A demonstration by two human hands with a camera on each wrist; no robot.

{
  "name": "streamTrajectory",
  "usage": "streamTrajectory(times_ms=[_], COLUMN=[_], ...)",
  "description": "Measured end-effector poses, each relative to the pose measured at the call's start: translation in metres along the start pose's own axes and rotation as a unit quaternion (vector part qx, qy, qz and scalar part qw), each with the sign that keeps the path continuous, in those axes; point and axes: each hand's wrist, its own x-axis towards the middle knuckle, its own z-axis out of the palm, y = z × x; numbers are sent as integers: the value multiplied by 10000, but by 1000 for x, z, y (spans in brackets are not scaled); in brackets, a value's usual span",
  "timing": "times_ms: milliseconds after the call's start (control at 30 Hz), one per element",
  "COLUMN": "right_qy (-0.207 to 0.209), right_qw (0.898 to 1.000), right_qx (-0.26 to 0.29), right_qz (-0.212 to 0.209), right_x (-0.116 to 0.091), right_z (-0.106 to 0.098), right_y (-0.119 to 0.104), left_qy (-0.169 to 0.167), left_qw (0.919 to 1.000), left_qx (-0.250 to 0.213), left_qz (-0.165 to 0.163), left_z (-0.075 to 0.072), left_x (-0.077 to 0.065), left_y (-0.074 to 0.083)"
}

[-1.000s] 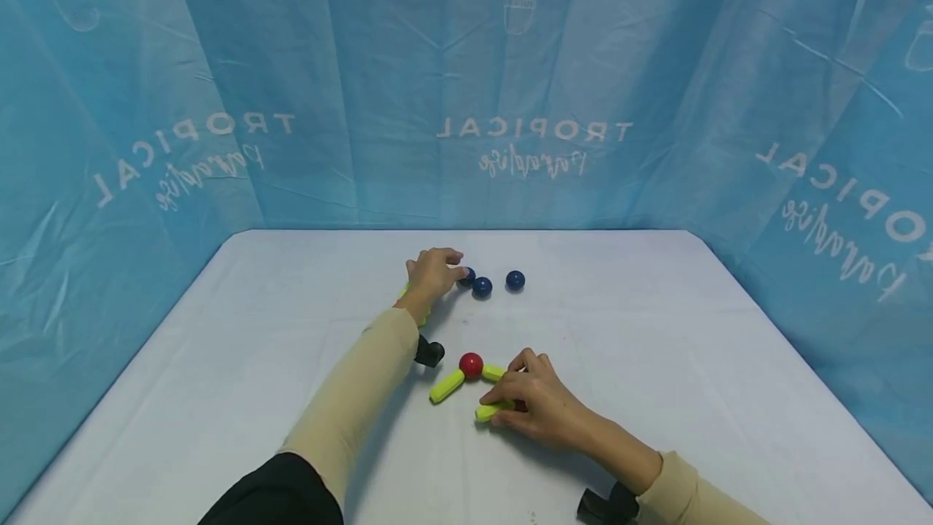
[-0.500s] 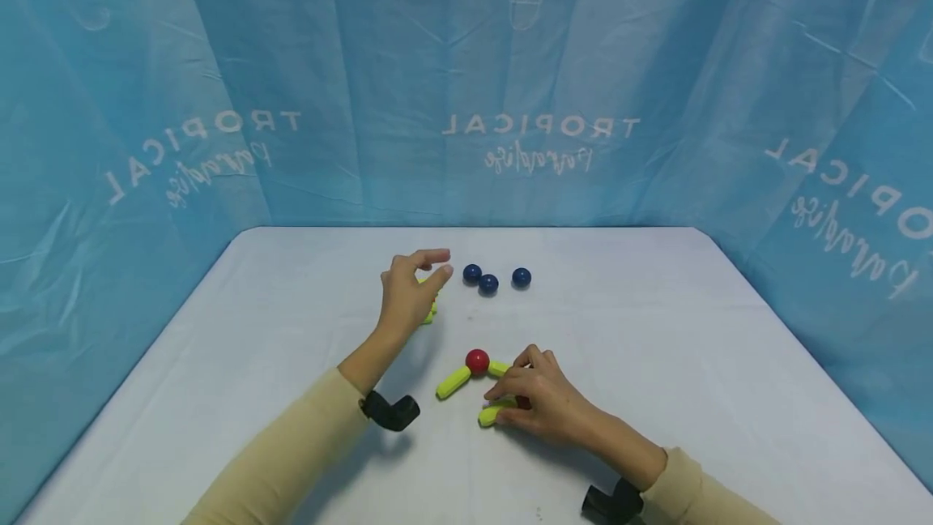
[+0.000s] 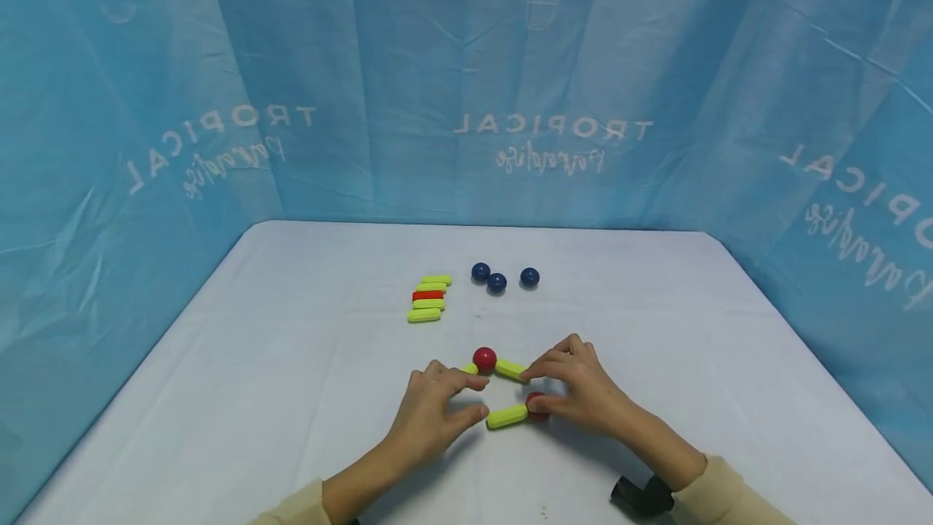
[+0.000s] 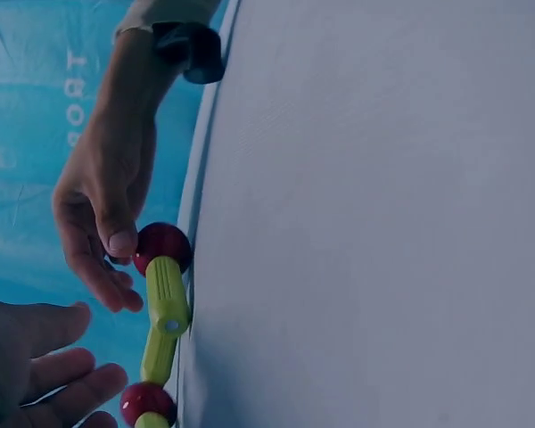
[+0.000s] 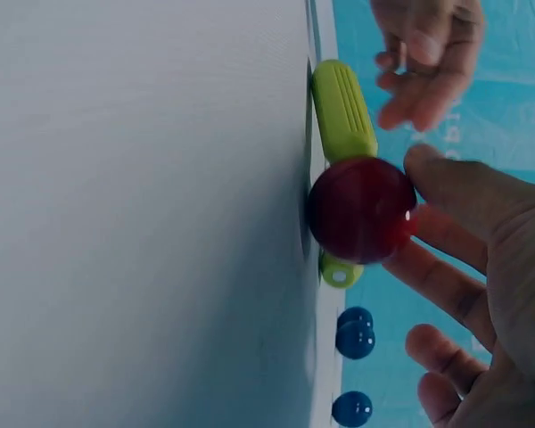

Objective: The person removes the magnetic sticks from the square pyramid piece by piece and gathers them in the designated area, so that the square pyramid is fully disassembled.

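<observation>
My right hand [image 3: 581, 387] pinches a red ball [image 5: 361, 210] between thumb and fingers, low over the white table. From that ball a lime-yellow magnetic rod [image 3: 506, 416] points left along the table. My left hand [image 3: 432, 410] is empty, thumb and fingers spread apart, with its fingertips near the free left end of this rod. Behind the hands, another red ball [image 3: 484, 360] joins two more lime rods. One of these, the right rod [image 3: 512, 370], runs toward my right fingertips; the left rod [image 3: 470, 369] is partly hidden behind my left hand.
Farther back lie a row of several lime rods [image 3: 424, 315] with one red rod [image 3: 428, 295] among them. To their right are three dark blue balls [image 3: 496, 283]. A blue printed curtain [image 3: 481, 87] surrounds the white table [image 3: 656, 330] at its back and sides.
My left hand has left the blue balls and come back toward the front rod, uncovering the row of rods. My right hand stays with the red ball, its fingers lifted slightly off the rod.
</observation>
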Motion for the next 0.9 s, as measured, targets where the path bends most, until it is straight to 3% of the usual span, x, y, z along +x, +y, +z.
streamTrajectory(times_ms=[233,367,900], right_qy=[-239,-403,-688], right_qw=[9990,9976,9904], right_qx=[39,183,554], right_qz=[380,528,1062], right_x=[-7,-8,-7], right_z=[-2,-2,2], right_y=[6,7,8], left_qy=[-351,-357,-437], left_qw=[9974,9962,9946], left_qx=[463,541,761], left_qz=[433,581,557], left_z=[14,21,31], left_x=[-2,-2,2], left_y=[2,4,7])
